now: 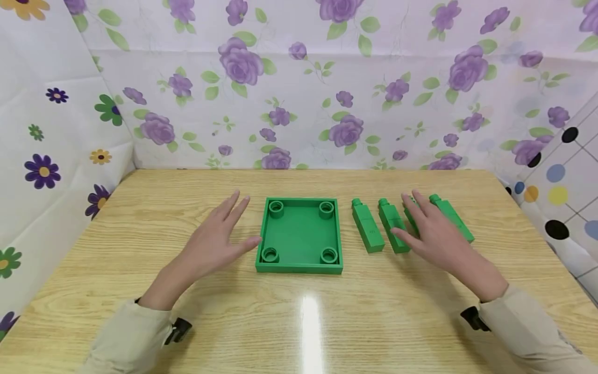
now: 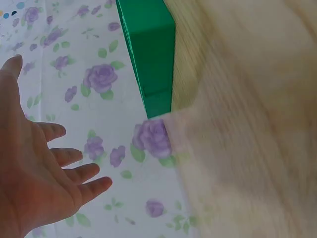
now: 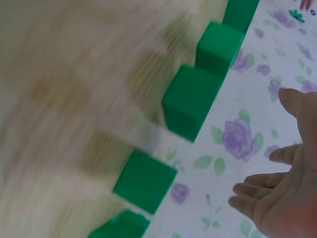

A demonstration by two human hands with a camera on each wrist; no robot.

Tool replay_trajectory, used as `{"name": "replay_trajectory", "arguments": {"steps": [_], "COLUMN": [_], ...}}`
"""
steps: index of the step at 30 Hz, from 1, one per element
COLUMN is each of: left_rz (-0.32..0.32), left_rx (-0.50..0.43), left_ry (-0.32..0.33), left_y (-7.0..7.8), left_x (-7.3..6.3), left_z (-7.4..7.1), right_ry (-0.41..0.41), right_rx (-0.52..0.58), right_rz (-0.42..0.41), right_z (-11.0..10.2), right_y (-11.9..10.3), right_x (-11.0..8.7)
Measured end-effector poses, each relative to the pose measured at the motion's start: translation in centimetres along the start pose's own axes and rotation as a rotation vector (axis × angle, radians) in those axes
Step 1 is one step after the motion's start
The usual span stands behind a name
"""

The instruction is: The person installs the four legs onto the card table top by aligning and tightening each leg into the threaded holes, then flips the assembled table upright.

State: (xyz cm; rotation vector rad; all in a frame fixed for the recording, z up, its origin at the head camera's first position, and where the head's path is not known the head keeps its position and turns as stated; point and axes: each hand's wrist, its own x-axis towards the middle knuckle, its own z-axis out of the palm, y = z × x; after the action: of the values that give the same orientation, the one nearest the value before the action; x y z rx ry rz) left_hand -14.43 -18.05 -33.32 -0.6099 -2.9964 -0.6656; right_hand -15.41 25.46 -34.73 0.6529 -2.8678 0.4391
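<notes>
A square green tray-like panel (image 1: 301,231) lies on the table, with a raised rim and a round socket (image 1: 328,254) in each corner. To its right lie several green square legs with threaded ends, among them a leftmost leg (image 1: 369,228) and a rightmost leg (image 1: 457,221). My left hand (image 1: 210,239) hovers with spread fingers just left of the panel, thumb tip near its edge. Over the legs, my right hand (image 1: 436,239) has its fingers extended and partly hides the middle ones. In the right wrist view, leg ends (image 3: 146,181) show beside the hand.
The wooden table (image 1: 224,317) runs to a wall of floral cloth (image 1: 299,104) at the back. Patterned cloth (image 1: 51,156) hangs at the left, and a dotted, tiled-pattern sheet (image 1: 567,192) at the right. Black straps (image 1: 177,330) sit at the wrists.
</notes>
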Motion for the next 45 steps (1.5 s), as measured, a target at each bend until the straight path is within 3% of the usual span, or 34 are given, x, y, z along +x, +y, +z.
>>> {"name": "replay_trajectory", "arguments": {"steps": [5, 11, 18, 22, 29, 36, 45], "left_rz": [-0.015, -0.022, -0.066, -0.100, -0.138, -0.212, -0.192], "left_rx": [-0.217, -0.424, -0.615, -0.650, -0.748, -0.795, -0.870], "left_ry": [-0.059, -0.135, -0.198, -0.207, -0.197, -0.188, -0.173], "left_y": [0.5, 0.4, 0.2, 0.2, 0.2, 0.1, 0.2], "left_x": [-0.1, -0.1, 0.1, 0.4, 1.1, 1.2, 0.9], "left_z": [1.3, 3.5, 4.7, 5.1, 5.5, 5.4, 5.6], "right_ry": [0.048, 0.007, -0.019, -0.020, -0.023, -0.096, -0.098], "right_rx": [0.128, 0.283, 0.326, 0.342, 0.273, 0.222, 0.216], "right_rz": [0.012, 0.107, 0.179, 0.207, 0.222, 0.256, 0.274], "right_z": [0.5, 1.2, 2.5, 3.2, 4.1, 4.5, 4.0], "right_y": [-1.3, -2.6, -4.3, -4.9, -5.0, -5.1, -5.2], "right_x": [0.3, 0.3, 0.7, 1.0, 1.5, 2.0, 2.4]}}
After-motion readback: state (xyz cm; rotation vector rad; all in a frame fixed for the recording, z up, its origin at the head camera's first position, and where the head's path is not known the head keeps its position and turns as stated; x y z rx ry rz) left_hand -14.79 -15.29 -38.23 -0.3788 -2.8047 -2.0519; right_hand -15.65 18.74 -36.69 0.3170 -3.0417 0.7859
